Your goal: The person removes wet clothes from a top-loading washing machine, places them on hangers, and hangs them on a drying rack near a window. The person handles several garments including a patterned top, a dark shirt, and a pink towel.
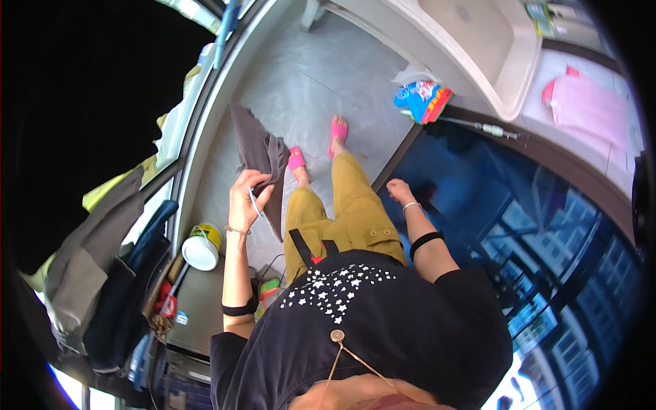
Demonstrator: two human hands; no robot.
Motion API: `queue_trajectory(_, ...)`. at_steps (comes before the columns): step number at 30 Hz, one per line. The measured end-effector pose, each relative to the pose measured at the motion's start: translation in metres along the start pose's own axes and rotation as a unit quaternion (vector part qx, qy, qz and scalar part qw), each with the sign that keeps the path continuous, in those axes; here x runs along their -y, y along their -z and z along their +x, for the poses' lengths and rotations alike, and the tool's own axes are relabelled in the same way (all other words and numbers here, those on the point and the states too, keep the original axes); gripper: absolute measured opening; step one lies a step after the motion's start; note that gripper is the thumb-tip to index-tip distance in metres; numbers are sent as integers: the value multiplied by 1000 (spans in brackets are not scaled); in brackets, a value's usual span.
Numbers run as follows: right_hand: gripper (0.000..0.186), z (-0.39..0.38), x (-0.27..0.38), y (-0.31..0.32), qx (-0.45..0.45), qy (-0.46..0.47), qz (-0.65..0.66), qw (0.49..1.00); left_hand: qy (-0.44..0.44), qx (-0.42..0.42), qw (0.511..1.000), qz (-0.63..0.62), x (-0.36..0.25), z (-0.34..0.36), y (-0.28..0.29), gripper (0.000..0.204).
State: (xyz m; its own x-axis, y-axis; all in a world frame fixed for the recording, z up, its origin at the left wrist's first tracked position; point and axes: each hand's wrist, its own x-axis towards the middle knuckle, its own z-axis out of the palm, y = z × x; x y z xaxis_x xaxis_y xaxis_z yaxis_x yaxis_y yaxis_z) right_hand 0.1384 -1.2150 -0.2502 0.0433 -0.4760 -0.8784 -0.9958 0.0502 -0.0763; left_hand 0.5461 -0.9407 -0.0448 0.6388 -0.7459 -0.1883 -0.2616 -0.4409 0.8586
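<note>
Presently pinching grey cloth (260,145) and slim white item (254,203) in left hand (246,197), above tiled floor (307,82), left of pink slippers (296,162). Holding right hand (399,191) curled near dark glass (465,181); unable to confirm whether gripping anything.

Dark grey cloth (257,142): limp, creased, hanging in folds at the left hand (249,197)
Thin pale strip (255,202): slanted against the fingers

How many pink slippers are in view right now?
2: the left slipper on the person's left foot, and the right slipper on the right foot, farther forward. No others show, though some may be hidden.
</note>
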Motion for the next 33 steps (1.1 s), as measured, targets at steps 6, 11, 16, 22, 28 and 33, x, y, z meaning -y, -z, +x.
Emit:
queue_trajectory(6,21,16,-75,-59,10,-22,49,999,44,75,996,10,28,2,-58,15)
queue_trajectory(11,20,129,-95,-126,-11,-63,125,990,59,119,991,-2,77,16,-136,14)
queue_trajectory(16,16,255,-107,-191,-46,-67,192,978,38,158,985,54,120,39,-201,19)
queue_trajectory(22,37,369,-112,-259,-196,25,37,980,15,198,975,98,173,69,-249,23)
queue_trajectory(28,27,475,-111,-297,-231,-50,-9,972,14,196,975,105,233,97,-287,25)
queue_trajectory(33,13,461,-107,-282,-202,101,32,974,9,163,981,109,232,111,-284,24)
